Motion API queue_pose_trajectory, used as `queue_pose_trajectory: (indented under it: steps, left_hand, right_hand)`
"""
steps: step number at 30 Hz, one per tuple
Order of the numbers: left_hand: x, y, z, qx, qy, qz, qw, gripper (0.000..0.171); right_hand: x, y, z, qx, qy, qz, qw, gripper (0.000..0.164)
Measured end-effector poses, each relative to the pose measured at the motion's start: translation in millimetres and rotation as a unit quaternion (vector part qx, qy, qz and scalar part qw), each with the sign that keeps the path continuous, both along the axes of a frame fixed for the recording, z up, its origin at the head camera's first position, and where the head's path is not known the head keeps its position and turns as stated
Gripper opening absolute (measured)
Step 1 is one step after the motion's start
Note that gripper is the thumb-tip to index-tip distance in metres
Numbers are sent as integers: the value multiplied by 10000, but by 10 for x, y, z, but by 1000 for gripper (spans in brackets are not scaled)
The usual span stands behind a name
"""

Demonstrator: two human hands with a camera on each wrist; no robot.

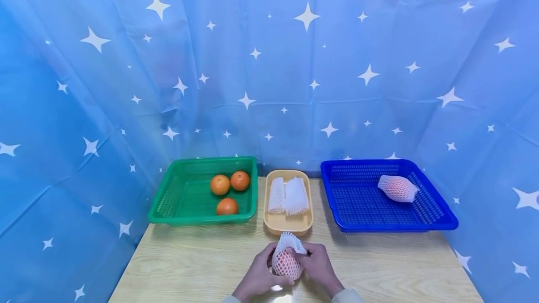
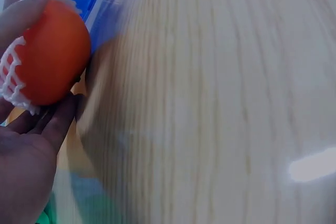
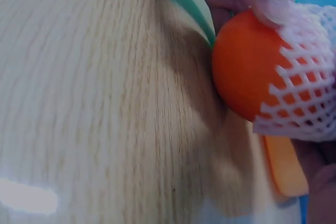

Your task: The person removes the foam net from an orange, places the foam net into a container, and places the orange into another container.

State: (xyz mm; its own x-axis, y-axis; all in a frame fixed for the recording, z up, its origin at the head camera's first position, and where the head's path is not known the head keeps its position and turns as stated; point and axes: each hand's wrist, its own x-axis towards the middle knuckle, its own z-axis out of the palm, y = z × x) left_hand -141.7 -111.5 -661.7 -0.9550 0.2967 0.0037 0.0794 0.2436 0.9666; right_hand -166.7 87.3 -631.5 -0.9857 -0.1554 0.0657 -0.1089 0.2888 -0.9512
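In the head view, both hands are close together over the near side of the table. My left hand (image 1: 258,275) holds an orange (image 2: 60,56) that is partly inside a white foam net sleeve (image 1: 285,243). From the other side, my right hand (image 1: 318,265) grips the same sleeved fruit, its thumb at the sleeve's opening. One rounded end of the orange shows bare in both wrist views, while the mesh covers the rest. The sleeve's loose end stands up above the fruit in the head view.
A green basket (image 1: 181,205) at the back left contains three bare oranges (image 1: 227,206). The beige tray (image 1: 288,224) in the middle holds white foam sleeves (image 1: 296,195). At the back right, a blue basket (image 1: 353,200) contains one sleeved fruit (image 1: 397,188). Starry blue cloth hangs behind.
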Motion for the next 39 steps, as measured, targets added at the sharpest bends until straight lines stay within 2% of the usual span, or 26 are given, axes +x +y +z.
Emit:
queue_pose_trajectory:
  steps: [5,7,10,13,18,21,26,28,34,37,39]
  left_hand:
    - [26,-2,15,161,-66,79,9998,85]
    - [31,2,21,200,-61,68,9998,86]
    - [34,18,20,268,24,-121,9996,89]
    - [38,33,10,366,-39,-242,9990,91]
    - [35,34,14,458,-108,-89,9989,91]
    - [27,29,52,253,-13,-40,9997,89]
    - [12,37,144,-297,-77,183,9994,82]
    - [3,49,166,-354,-164,215,9990,79]
    - [-13,53,163,-333,-215,176,9991,75]
    - [-21,40,149,-206,-274,118,9993,73]
    - [-24,31,134,-36,-348,77,9994,72]
  right_hand:
    - [1,-44,-5,309,418,-407,9978,12]
    - [-4,-43,-20,468,457,-704,9954,12]
    - [-29,-21,-41,580,473,-1251,9893,13]
    - [-69,10,-33,485,356,-1452,9876,14]
    - [-138,51,72,212,58,-964,9951,19]
    - [-169,81,171,66,37,-794,9968,19]
    - [-282,113,342,119,556,-520,9970,18]
    - [-348,120,424,268,720,-485,9959,16]
    - [-546,133,773,777,819,-490,9924,14]
    - [-677,126,939,1134,1174,-429,9857,14]
    - [-766,101,1025,1382,1500,-236,9787,15]
